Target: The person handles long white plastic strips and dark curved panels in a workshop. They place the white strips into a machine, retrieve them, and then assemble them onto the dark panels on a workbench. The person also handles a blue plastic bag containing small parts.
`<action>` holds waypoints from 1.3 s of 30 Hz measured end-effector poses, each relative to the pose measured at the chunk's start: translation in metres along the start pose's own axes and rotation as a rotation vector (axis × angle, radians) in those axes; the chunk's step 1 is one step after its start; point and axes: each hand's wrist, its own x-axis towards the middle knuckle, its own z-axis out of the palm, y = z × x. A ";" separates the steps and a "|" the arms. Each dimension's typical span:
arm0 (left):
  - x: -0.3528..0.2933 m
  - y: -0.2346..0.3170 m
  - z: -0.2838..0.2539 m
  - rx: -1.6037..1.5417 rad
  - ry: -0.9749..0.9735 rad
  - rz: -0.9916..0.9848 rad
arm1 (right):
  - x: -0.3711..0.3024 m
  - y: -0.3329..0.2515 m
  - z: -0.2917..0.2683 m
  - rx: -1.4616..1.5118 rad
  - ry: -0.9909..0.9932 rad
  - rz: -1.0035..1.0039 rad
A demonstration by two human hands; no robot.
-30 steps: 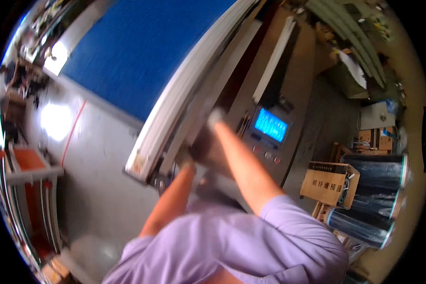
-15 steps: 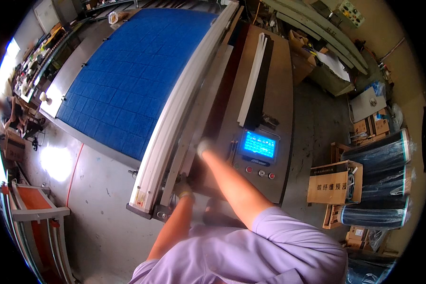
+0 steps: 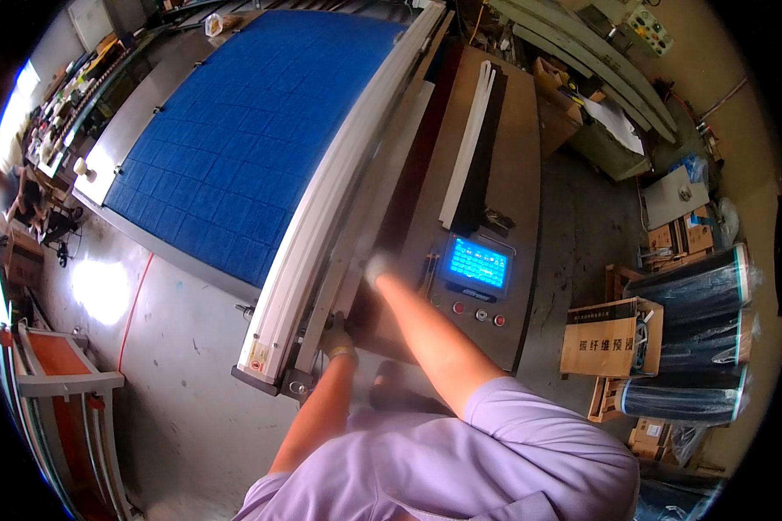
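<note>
A large flat-bed machine lies before me, its bed covered by a blue sheet point(image 3: 243, 130) marked with a grid of lines. Along the bed's right side runs a long white beam point(image 3: 321, 200). My left hand point(image 3: 337, 337), in a pale glove, is at the near end of the metal rail beside that beam; its fingers are mostly hidden. Further up, my gloved right hand point(image 3: 378, 267) reaches to the strip between the rail and the brown panel point(image 3: 513, 174). It looks smeared, so its fingers cannot be made out. A lit blue touchscreen point(image 3: 475, 265) sits right of it.
Red and white push buttons point(image 3: 480, 315) sit below the screen. White and black bars point(image 3: 469, 156) lie on the panel. At right stand a cardboard box point(image 3: 613, 339) and plastic-wrapped dark rolls point(image 3: 695, 347). An orange-and-grey frame point(image 3: 69, 382) stands left. A seated person point(image 3: 28, 204) is far left.
Both hands stay at nearly the same places along the rail. The view has shifted very slightly; nothing is visibly taken up or let go.
</note>
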 end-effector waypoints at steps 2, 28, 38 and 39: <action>0.003 0.004 -0.011 0.084 0.110 0.062 | -0.023 -0.007 -0.025 0.080 0.051 -0.014; 0.051 -0.049 -0.012 0.599 0.093 0.409 | -0.127 0.027 -0.072 0.711 0.477 0.237; 0.020 -0.011 -0.017 0.049 -0.036 0.110 | -0.113 0.033 -0.059 0.780 0.368 0.210; 0.015 -0.006 -0.019 0.051 -0.023 0.119 | -0.115 0.033 -0.062 0.775 0.358 0.207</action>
